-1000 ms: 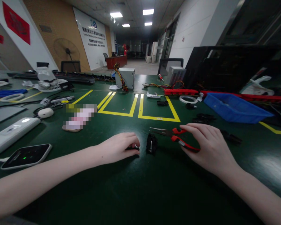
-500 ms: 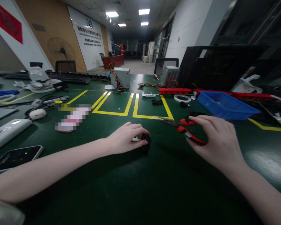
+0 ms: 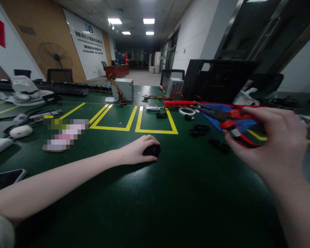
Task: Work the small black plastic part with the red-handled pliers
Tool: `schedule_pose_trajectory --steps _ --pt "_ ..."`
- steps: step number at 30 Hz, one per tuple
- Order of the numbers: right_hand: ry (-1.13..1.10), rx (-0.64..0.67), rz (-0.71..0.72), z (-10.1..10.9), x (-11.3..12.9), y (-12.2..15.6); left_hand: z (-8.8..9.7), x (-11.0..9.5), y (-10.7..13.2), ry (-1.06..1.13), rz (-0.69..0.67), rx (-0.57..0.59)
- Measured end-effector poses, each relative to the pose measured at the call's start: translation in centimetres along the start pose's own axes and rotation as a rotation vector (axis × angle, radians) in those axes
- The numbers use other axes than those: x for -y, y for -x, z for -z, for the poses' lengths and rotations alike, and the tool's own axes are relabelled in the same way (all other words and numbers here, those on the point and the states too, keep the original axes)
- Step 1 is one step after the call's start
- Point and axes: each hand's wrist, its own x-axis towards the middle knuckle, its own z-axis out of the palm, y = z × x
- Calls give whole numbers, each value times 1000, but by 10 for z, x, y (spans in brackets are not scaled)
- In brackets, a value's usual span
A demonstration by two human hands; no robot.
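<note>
My left hand (image 3: 141,150) rests low over the green table, its fingers wrapped round a small black part (image 3: 152,150); most of that part is covered, so its kind does not show. At the right, my right hand (image 3: 276,141) is raised above the table and grips red-and-black handled needle-nose pliers (image 3: 223,116). The pliers' jaws point left, slightly apart, in front of the blue tray (image 3: 212,119). Below the pliers lie small black pieces (image 3: 219,145), with more black pieces (image 3: 199,130) a little farther left.
Yellow tape (image 3: 156,131) marks boxes on the green table (image 3: 170,193). Farther back stand a grey power supply (image 3: 125,90) with wires and a black computer case (image 3: 219,81). A white tape roll (image 3: 187,111) lies mid-right. Cables and a white mouse (image 3: 21,131) are at left.
My right hand has lifted the pliers up and to the right, uncovering black pieces on the table. My left hand stays on the small black part. The view has turned slightly right.
</note>
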Motion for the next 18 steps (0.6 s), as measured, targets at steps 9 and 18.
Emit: schedule_pose_trajectory --steps 9,18 --pt "112 -61 -99 15 -51 8 -39 26 -105 -111 -29 -105" --pt "97 21 -89 22 -50 9 -70 24 -177 -155 -26 -135"
